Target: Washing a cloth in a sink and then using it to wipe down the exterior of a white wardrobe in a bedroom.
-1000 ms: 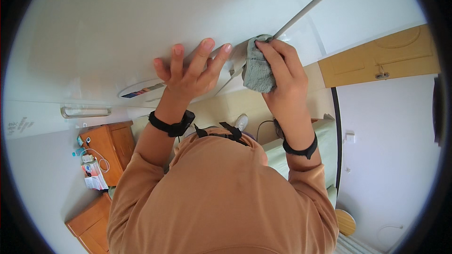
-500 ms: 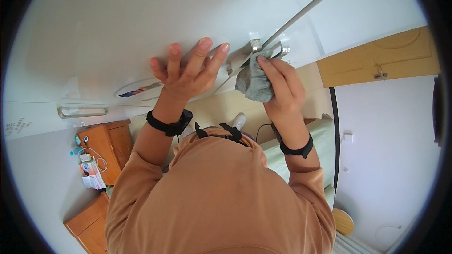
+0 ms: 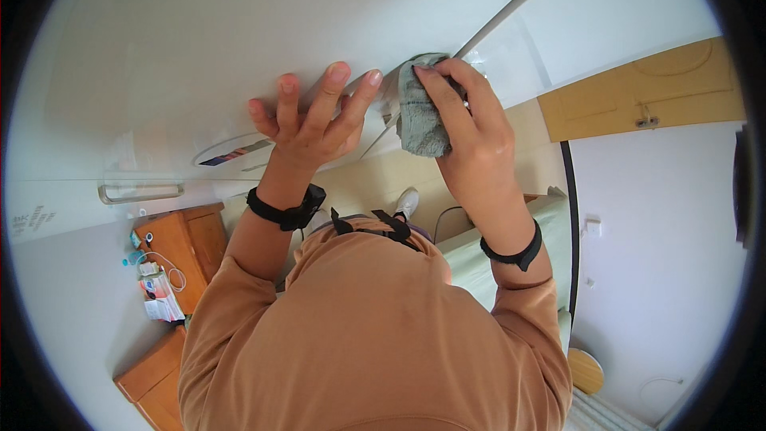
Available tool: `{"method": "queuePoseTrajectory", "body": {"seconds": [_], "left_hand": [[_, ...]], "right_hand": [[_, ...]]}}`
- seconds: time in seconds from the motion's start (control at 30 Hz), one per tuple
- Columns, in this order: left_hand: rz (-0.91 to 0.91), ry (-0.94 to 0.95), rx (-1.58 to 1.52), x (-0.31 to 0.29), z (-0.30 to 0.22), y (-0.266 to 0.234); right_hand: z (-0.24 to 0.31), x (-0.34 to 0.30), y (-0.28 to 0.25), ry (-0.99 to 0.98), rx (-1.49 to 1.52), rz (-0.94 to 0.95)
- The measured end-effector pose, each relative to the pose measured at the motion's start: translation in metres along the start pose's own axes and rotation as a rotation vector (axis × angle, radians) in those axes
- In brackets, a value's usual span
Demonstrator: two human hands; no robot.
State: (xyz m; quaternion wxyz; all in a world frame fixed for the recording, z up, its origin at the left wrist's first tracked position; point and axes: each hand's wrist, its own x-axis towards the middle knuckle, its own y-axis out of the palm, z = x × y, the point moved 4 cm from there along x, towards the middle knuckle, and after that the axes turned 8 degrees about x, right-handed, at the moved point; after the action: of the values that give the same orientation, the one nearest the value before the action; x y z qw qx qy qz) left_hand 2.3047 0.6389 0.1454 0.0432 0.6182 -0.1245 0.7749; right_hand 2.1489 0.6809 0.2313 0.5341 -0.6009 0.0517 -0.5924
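Observation:
In front of me rises a glossy white door panel (image 3: pixel 199 40), split from its neighbour on the right by a dark seam. My left hand (image 3: pixel 311 124) rests against it with the fingers spread, holding nothing. A grey-green cloth (image 3: pixel 423 116) is gripped in my right hand (image 3: pixel 475 124), bunched under the fingers and pressed at the metal handle beside the seam. Cloth and hand cover most of that handle, and the second handle across the seam is hidden too. A coloured sticker (image 3: pixel 235 153) lies just left of my left wrist.
Another metal handle (image 3: pixel 141 192) sits at the lower left. Beyond it stand wooden cabinets (image 3: pixel 177 251) bearing a white cable and papers. At the right are a yellow wooden cupboard door (image 3: pixel 646 92), a pale green covered surface (image 3: pixel 511 235) and a round wooden stool (image 3: pixel 585 371).
My right hand has moved the cloth up and slightly left, over the handle beside the seam; the two handle tops seen before are now covered. My left hand stays nearly in place.

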Motion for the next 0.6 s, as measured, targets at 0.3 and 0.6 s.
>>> {"method": "queuePoseTrajectory", "body": {"seconds": [0.3, 0.6], "left_hand": [[0.016, -0.001, 0.0, 0.003, -0.001, -0.002], [0.041, 0.003, -0.005, 0.004, -0.002, -0.003]], "right_hand": [[-0.003, -0.014, 0.0, -0.076, 0.031, -0.143], [-0.005, -0.006, 0.001, -0.022, 0.035, -0.057]]}}
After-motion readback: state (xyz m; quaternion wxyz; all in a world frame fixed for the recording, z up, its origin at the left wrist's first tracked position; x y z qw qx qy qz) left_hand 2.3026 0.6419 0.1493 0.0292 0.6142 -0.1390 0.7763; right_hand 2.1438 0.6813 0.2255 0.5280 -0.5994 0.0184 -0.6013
